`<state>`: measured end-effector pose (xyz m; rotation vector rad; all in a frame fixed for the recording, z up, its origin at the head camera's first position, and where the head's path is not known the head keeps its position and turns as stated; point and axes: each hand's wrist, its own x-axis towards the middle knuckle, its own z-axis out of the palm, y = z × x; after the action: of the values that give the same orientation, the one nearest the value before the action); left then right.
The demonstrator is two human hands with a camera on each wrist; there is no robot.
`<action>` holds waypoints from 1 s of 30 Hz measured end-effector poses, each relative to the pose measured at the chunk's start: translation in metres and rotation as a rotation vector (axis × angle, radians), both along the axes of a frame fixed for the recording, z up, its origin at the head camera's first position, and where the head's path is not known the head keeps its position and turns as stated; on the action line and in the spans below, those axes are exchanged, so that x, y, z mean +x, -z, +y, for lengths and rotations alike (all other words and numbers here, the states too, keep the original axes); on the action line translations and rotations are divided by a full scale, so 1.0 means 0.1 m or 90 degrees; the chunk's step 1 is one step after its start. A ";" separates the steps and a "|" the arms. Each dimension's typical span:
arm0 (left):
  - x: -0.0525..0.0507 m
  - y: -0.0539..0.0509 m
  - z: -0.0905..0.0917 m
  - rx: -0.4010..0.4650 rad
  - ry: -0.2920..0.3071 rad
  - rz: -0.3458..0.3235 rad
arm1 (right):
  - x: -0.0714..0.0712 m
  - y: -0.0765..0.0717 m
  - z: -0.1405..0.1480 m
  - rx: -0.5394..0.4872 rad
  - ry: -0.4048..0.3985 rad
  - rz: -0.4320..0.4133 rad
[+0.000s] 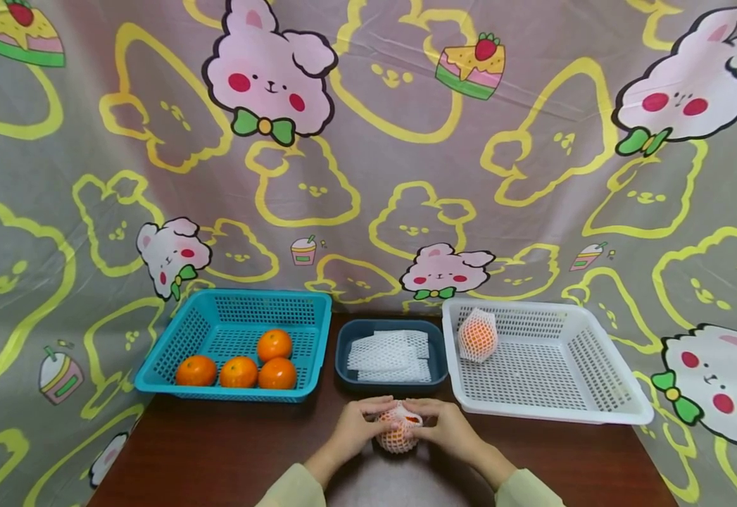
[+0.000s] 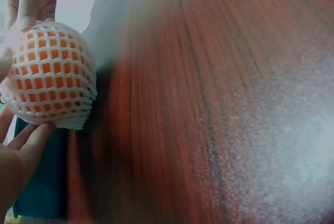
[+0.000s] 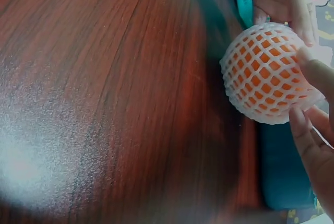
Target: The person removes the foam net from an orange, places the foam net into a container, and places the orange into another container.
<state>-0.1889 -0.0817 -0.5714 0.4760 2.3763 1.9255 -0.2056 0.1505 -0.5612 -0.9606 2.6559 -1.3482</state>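
Observation:
An orange in a white foam net (image 1: 397,431) is at the table's front middle, between both hands. The left hand (image 1: 357,428) grips its left side and the right hand (image 1: 445,427) its right side, with thumbs and fingers on the net near the top. A bit of bare orange peel shows at the net's upper right. In the left wrist view the net (image 2: 52,75) covers the side of the fruit in sight, with left-hand fingers (image 2: 36,140) at its lower edge. The right wrist view shows the netted fruit (image 3: 263,75) with right-hand fingers (image 3: 305,130) against it.
A teal basket (image 1: 235,396) at the left holds several bare oranges (image 1: 238,372). A dark blue tray (image 1: 393,386) in the middle holds white foam nets (image 1: 388,352). The white basket (image 1: 552,415) at the right holds one netted orange (image 1: 478,336). A patterned cloth hangs behind.

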 end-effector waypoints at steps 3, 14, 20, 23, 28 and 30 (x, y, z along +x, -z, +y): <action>0.00 0.01 0.01 0.009 -0.024 0.007 | -0.01 -0.03 -0.03 -0.001 0.016 0.015; 0.04 0.02 0.04 0.029 -0.106 0.046 | 0.02 -0.12 -0.11 -0.036 0.009 0.177; 0.04 0.00 0.05 0.029 -0.125 0.044 | 0.01 -0.11 -0.15 -0.044 0.040 0.282; 0.03 0.01 0.06 0.023 -0.105 0.034 | 0.00 -0.12 -0.17 -0.035 0.054 0.301; 0.04 0.01 0.06 0.029 -0.029 -0.012 | -0.01 -0.13 -0.19 -0.035 0.072 0.299; 0.05 0.01 0.06 0.023 -0.006 -0.022 | -0.01 -0.14 -0.19 -0.043 0.083 0.279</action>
<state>-0.1844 -0.0755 -0.5721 0.4303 2.3309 1.9670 -0.2070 0.1311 -0.5477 -1.2373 3.0517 -1.3974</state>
